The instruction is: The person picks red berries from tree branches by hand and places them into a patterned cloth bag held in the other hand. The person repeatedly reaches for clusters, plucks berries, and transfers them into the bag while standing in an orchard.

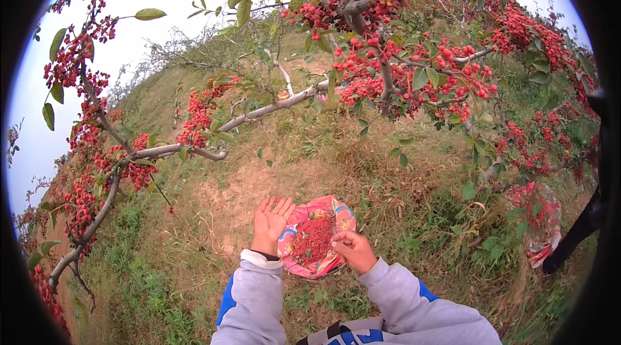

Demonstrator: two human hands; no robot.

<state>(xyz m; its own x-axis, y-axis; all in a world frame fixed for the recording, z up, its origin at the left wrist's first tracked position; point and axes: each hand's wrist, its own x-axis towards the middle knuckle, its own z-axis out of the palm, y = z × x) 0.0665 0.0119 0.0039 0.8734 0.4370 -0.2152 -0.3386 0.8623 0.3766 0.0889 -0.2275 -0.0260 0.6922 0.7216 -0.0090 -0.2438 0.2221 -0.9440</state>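
My left hand (272, 221) is palm up with its fingers stretched out, beside the left rim of a round container lined with pink patterned cloth or plastic (344, 216). A little red shows at its fingertips, too small to name. Small red berries, seemingly Sichuan peppercorns (314, 238), are heaped inside the container with a few green leaf bits. Over the container's right side, my right hand (356, 249) has thumb and forefinger brought together and the other fingers curled. Nothing can be made out between them.
A bare-barked branch (271, 112) crosses ahead, bearing red berry clusters (196, 119). More clusters (378, 68) hang above and to the right. Dry grass and bare soil (237, 189) cover the slope. At right stand another bag or container with red berries (536, 228) and a person's dark-clothed leg (572, 236).
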